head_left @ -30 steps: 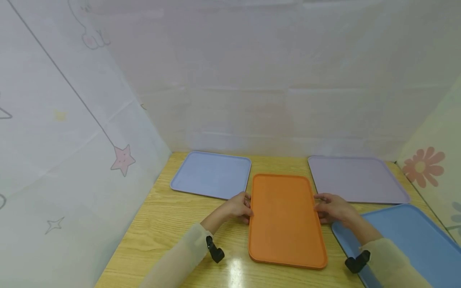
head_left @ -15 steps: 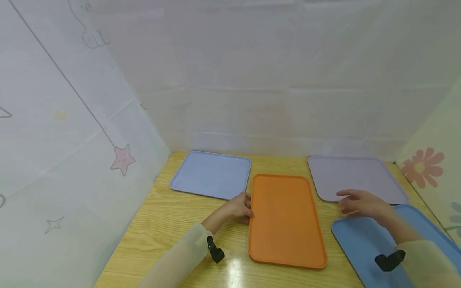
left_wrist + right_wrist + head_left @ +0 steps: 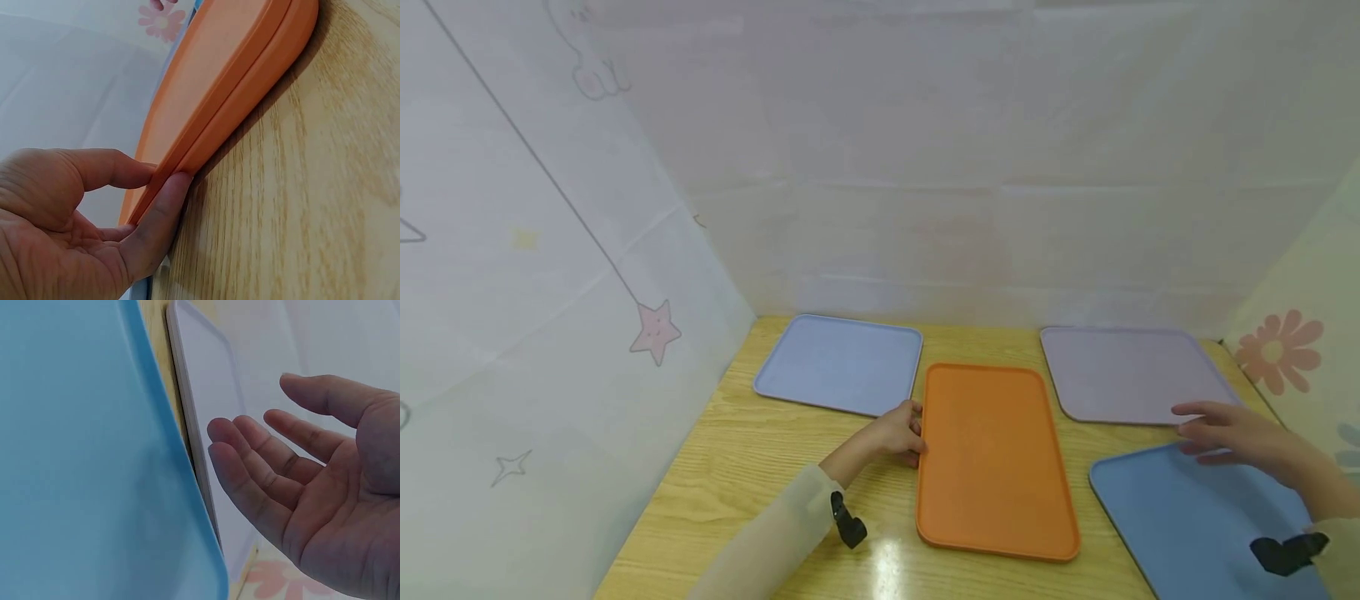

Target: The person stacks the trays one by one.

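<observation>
Pinched at its left edge, that orange tray (image 3: 996, 462) sat between the curled digits of the left hand (image 3: 887, 435), and what a narrow gap that was! The left wrist view gave the close-up: one digit's tip at the upper rim, another lying against the side wall, barely parted across the edge. And look at that edge, two orange layers, one on top of the other, a thin seam running between them!

Over to the right hand (image 3: 1232, 435), and it was a different story: empty, thumb well apart from the fingers, the fingers themselves softly bent. It hung over the far part of the blue tray (image 3: 1195, 517), dropping a shadow on that surface.

As for position, the orange tray lay flat at the middle of the wooden table (image 3: 730, 483), long sides running near to far. Blue was to its right at the near side, lying at a slant. Far left, the periwinkle tray (image 3: 842, 362), its near right corner just beside the left hand; far right, the lilac tray (image 3: 1135, 371), close behind the blue one. Pale sleeves (image 3: 775, 533) on both arms, with a dark device (image 3: 848, 523) at each wrist!
</observation>
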